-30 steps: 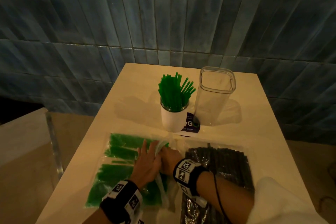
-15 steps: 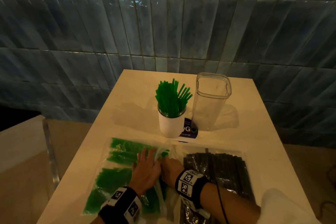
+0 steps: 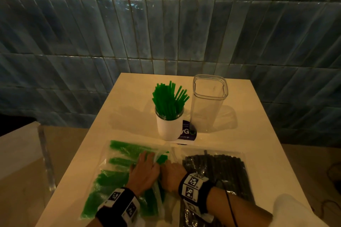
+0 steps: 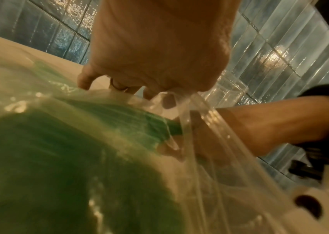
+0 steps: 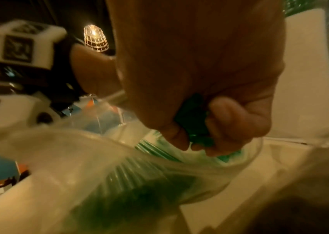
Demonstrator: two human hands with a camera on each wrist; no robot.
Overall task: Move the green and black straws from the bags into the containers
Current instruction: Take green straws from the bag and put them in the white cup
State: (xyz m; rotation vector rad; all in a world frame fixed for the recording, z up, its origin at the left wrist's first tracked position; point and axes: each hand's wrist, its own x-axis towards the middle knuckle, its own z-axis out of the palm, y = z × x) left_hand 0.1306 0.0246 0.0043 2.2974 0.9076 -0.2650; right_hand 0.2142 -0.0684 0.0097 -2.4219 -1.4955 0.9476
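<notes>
A clear bag of green straws (image 3: 114,180) lies at the table's near left, and a bag of black straws (image 3: 221,171) at the near right. My left hand (image 3: 145,169) lies on the green bag and its thumb side holds the bag's lifted edge (image 4: 167,98). My right hand (image 3: 170,169) reaches into the bag's mouth, where its fingers (image 5: 229,126) curl round a bunch of green straws (image 5: 193,120). Behind the bags, a white cup (image 3: 168,127) holds several green straws (image 3: 168,101). To its right stands an empty clear container (image 3: 209,105).
A dark printed card (image 3: 187,132) lies between the cup and the clear container. The pale table (image 3: 258,134) butts against a blue tiled wall (image 3: 166,33). Another pale surface (image 3: 16,153) sits lower, to the left of the table.
Both hands stay at the mouth of the green bag and have barely shifted. The head view has tilted up, so the table sits lower in the picture.
</notes>
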